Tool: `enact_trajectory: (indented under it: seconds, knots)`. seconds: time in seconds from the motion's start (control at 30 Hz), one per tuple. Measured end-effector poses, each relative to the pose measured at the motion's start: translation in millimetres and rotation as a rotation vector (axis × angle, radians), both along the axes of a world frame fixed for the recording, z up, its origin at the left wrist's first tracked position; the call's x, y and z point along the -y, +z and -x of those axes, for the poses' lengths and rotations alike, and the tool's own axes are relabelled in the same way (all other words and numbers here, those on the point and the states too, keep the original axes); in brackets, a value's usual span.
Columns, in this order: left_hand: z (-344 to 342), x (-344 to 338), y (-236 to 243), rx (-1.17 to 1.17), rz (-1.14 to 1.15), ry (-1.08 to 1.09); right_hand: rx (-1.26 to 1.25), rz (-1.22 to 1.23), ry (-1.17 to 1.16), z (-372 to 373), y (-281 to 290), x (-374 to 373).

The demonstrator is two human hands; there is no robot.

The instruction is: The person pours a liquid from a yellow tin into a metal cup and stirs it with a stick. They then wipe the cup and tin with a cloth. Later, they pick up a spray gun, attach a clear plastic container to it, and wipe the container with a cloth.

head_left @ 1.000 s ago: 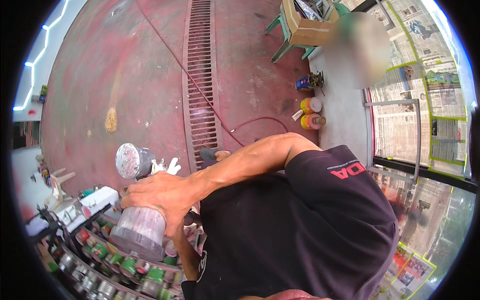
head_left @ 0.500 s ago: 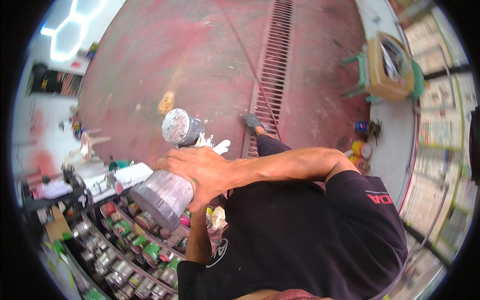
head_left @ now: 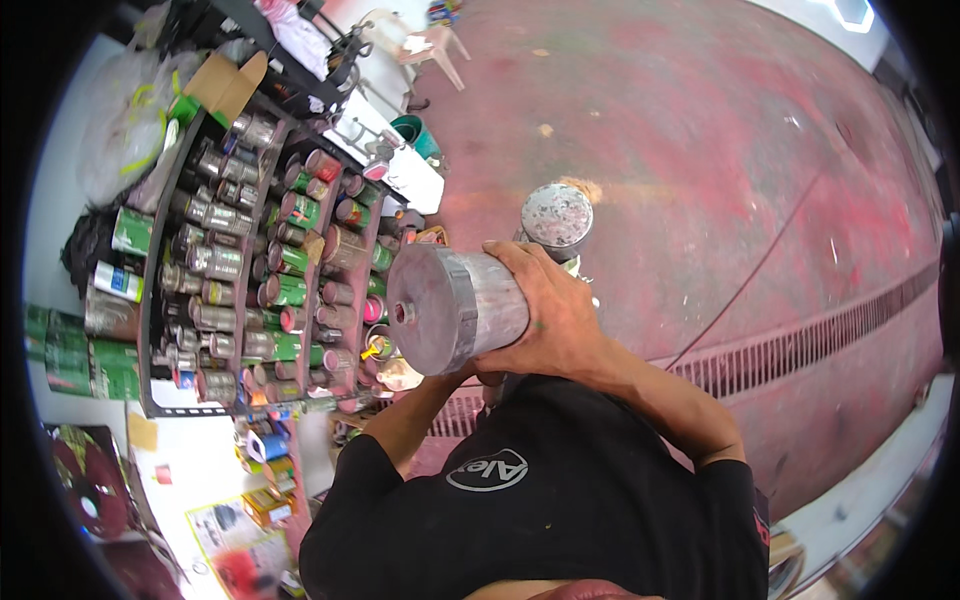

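Note:
My right hand (head_left: 555,310) is wrapped round a grey, paint-stained cylindrical container (head_left: 495,305). This container is tipped on its side, its round lid (head_left: 428,310) pointing left; a small reddish-rimmed fitting sits in the lid's middle. From below, my left forearm (head_left: 408,425) reaches up behind the container. The left hand is mostly hidden there, so its fingers cannot be read. Just beyond my right hand stands a dark can or bucket with a paint-spattered, whitish round top (head_left: 558,215), apart from the held container.
To the left, a dark tiered rack (head_left: 150,350) holds rows of paint cans. Behind it are an open cardboard box (head_left: 225,88), a teal bucket (head_left: 418,138) and a pale plastic stool (head_left: 440,45). A floor drain grate (head_left: 800,345) crosses the red-stained floor (head_left: 700,130) at right.
The view has swung left, bringing the paint rack more fully into sight. My right hand keeps its grip on the container, whose lid now faces left rather than down-left.

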State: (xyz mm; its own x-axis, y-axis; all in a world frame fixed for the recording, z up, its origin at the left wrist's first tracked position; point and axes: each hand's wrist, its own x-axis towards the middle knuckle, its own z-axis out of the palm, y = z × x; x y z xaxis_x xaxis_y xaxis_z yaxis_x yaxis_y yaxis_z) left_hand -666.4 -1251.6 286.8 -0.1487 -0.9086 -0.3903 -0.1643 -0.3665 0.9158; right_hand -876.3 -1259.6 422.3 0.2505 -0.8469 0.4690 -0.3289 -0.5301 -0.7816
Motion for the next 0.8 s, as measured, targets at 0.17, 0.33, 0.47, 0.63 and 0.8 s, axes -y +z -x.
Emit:
enact_trajectory:
  seconds: [0.17,0.33,0.47,0.63,0.8]
  knots:
    - [11.5,60.9,-19.4,-0.028,-0.009,0.164,-0.129,-0.022,0.196,7.2,-12.5,104.2]
    - [0.2,158.6,-40.1,-0.042,-0.03,0.213,-0.223,0.163,0.215,11.2,-18.0,227.5]
    - [-18.8,243.9,-50.0,-0.016,-0.073,0.182,-0.184,-0.04,0.05,43.3,-55.7,344.4]
    - [-47.0,321.9,-45.3,0.017,-0.098,0.222,0.455,-0.195,-0.383,120.5,5.7,480.2]
    - [-57.2,394.6,-45.6,0.051,-0.158,0.322,0.4,-0.479,-0.67,220.3,-62.0,624.3]
